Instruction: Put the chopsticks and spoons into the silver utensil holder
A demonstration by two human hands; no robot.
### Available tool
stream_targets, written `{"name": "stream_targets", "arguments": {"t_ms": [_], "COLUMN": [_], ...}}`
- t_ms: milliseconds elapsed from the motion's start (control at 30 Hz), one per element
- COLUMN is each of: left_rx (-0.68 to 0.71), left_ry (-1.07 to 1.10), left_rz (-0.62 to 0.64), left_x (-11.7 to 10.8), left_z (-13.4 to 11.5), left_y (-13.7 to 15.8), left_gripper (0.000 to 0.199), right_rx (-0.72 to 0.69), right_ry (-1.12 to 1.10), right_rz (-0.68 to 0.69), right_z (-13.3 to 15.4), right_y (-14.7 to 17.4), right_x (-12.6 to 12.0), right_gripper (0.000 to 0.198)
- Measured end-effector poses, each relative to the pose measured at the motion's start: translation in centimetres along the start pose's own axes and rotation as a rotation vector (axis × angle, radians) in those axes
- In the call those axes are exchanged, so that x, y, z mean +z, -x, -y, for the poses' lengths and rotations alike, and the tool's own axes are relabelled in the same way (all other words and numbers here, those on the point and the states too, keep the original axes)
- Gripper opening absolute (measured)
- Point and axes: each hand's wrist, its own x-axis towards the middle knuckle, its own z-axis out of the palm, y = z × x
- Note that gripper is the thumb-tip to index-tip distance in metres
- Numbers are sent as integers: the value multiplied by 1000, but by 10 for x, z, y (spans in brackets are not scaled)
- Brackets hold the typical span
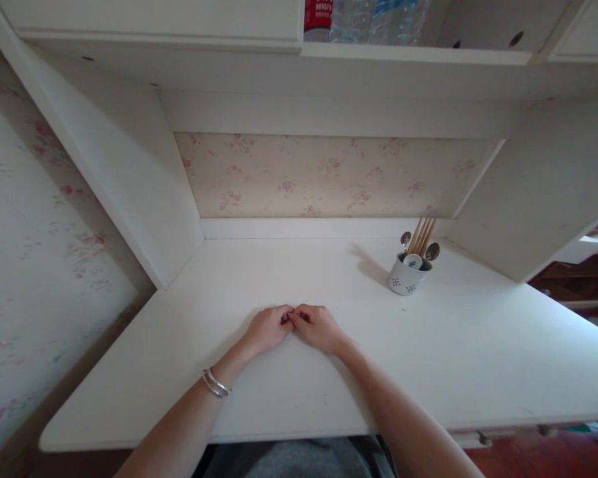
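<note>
My left hand (270,328) rests on the white desk (299,398) with its fingers curled in. Against its fingertips lies my right hand (319,327), also closed, and the two meet near the middle of the desktop. No object shows in either hand. To the right and farther back stands a white utensil holder (403,279) with holes in its side. Wooden chopsticks (422,236), a metal spoon (432,251), a second metal spoon (405,239) and a white piece with a blue mark (412,261) stick out of it.
Overhead, an open shelf (418,54) holds clear plastic bottles (373,21) and a red-labelled package (317,18). Side panels (114,166) close off the desk left and right. Flowered wallpaper (329,176) covers the back. Drawer knobs (484,438) show below the front edge.
</note>
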Motion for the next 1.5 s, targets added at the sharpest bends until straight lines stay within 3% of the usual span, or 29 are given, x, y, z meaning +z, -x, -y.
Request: {"name": "stream_targets", "arguments": {"t_ms": [1500], "left_rx": [26], "left_ry": [-29], "left_rz": [-10], "left_x": [1], "left_z": [2], "left_y": [0], "left_gripper": [23], "right_rx": [8], "right_ry": [4], "right_rz": [7], "right_z": [-1], "right_y": [-1], "right_x": [1], "right_gripper": [28]}}
